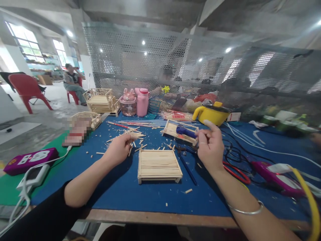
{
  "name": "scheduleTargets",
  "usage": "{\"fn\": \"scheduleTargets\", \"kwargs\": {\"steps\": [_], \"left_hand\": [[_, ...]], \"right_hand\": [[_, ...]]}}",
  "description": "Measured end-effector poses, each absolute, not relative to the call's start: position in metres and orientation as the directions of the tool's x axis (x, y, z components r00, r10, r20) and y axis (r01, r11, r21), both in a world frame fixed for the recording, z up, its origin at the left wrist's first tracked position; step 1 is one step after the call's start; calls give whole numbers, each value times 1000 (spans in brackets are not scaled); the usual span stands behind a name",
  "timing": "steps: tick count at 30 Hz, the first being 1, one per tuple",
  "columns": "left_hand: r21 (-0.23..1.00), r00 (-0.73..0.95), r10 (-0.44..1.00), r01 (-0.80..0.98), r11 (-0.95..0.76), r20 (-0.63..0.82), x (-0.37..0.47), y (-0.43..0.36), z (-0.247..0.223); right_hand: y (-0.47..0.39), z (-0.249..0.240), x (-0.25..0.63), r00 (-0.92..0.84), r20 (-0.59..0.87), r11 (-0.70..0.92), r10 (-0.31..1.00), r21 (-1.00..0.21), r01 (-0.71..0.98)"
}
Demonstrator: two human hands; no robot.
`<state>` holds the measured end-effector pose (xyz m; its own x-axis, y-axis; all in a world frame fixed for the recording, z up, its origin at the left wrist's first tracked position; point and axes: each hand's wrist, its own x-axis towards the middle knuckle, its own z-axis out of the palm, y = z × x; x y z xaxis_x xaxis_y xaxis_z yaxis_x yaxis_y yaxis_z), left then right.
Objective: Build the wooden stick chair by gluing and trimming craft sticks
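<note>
My left hand (120,148) is closed in a pinch beside the loose sticks, and a thin wooden stick (130,150) shows at its fingertips. To its right a small slatted bed-like frame made of wooden sticks (159,164) rests on the blue table mat, short posts at its corners. My right hand (211,145) has its thumb and lower fingers closed at the handle end of a blue glue gun (185,131), its index finger raised. Behind the glue gun lies a second wooden stick frame (172,129). Blue-handled pliers (187,168) lie between the slatted frame and my right hand.
Loose sticks (117,124) and scraps cover the back of the mat. Behind them stand stick models (100,102), a pink jug (142,102) and a yellow pot (213,115). Cables and a purple power strip (276,177) lie right; another purple strip (31,160) and a phone (77,131) lie left.
</note>
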<state>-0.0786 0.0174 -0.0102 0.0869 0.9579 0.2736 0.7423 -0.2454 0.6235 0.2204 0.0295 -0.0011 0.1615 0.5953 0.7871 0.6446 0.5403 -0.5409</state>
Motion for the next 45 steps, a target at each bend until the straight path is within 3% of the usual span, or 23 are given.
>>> {"fn": "scheduleTargets", "kwargs": {"steps": [3, 6, 12, 20, 27, 34, 38, 45], "left_hand": [[653, 74, 952, 712, -258, 296, -78, 16, -10], [686, 58, 953, 681, -256, 298, -78, 16, -10], [712, -11, 954, 668, -217, 300, -78, 16, -10], [726, -20, 919, 620, -298, 394, -79, 17, -14], [729, 2, 931, 621, -288, 365, -79, 16, -13], [752, -36, 951, 621, -219, 307, -79, 15, -11], [702, 16, 918, 638, -315, 397, -78, 15, -13], [620, 82, 879, 678, -395, 470, -80, 17, -17]], "right_hand": [[31, -3, 220, 63, 875, 574, 481, -368, 731], [30, -4, 220, -84, 853, 591, 514, -281, 756], [26, -5, 218, -124, 800, 633, 587, -358, 686], [30, -6, 219, -84, 764, 627, 640, -456, 632], [27, -6, 222, -7, 617, 507, 787, -641, 576], [31, -8, 220, -137, 691, 599, 710, -490, 633], [29, -8, 218, -298, 716, 708, 632, -376, 598], [29, -9, 219, -350, 698, 723, 625, -347, 597]]}}
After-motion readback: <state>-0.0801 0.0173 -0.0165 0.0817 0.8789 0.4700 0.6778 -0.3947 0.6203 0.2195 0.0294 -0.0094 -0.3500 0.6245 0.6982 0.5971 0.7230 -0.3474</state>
